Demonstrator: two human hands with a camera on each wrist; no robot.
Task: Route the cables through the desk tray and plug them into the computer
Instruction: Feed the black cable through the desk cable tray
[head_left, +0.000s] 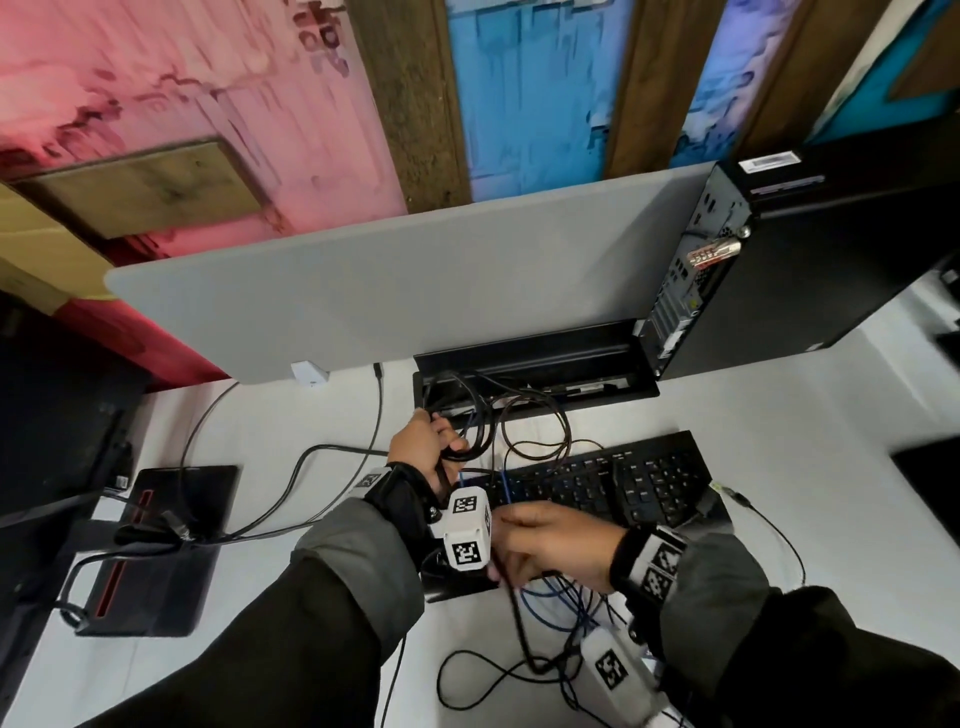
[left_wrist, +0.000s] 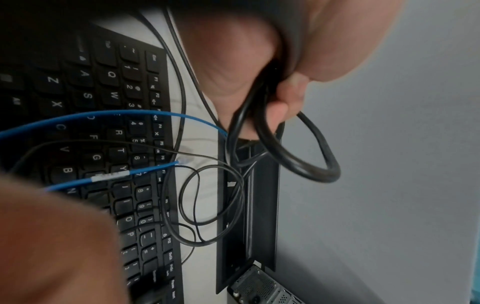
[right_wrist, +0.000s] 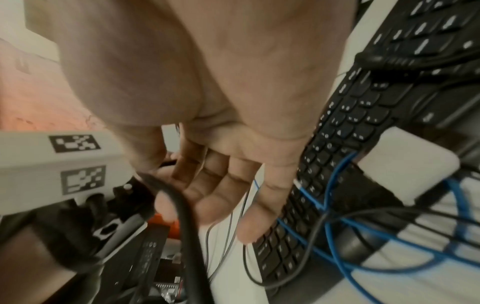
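Note:
My left hand (head_left: 423, 441) grips a folded bundle of thick black cable (head_left: 470, 441) just in front of the open black desk tray (head_left: 535, 384). The left wrist view shows my fingers (left_wrist: 285, 92) curled round its loops (left_wrist: 298, 164), above the tray slot (left_wrist: 262, 205). Nearer me, my right hand (head_left: 550, 540) hovers over the keyboard's left end. Its thumb (right_wrist: 163, 205) and forefinger pinch the same black cable (right_wrist: 187, 226), which hangs down to the desk; the other fingers lie nearly straight. The black computer tower (head_left: 779, 260) stands at the back right, its rear ports (head_left: 691, 270) facing the tray.
A black keyboard (head_left: 613, 483) lies mid-desk under a blue network cable (head_left: 550, 603) and thin black wires (head_left: 535, 431). A grey divider panel (head_left: 389, 291) runs behind the tray. A monitor base (head_left: 156, 545) with its own leads sits at the left.

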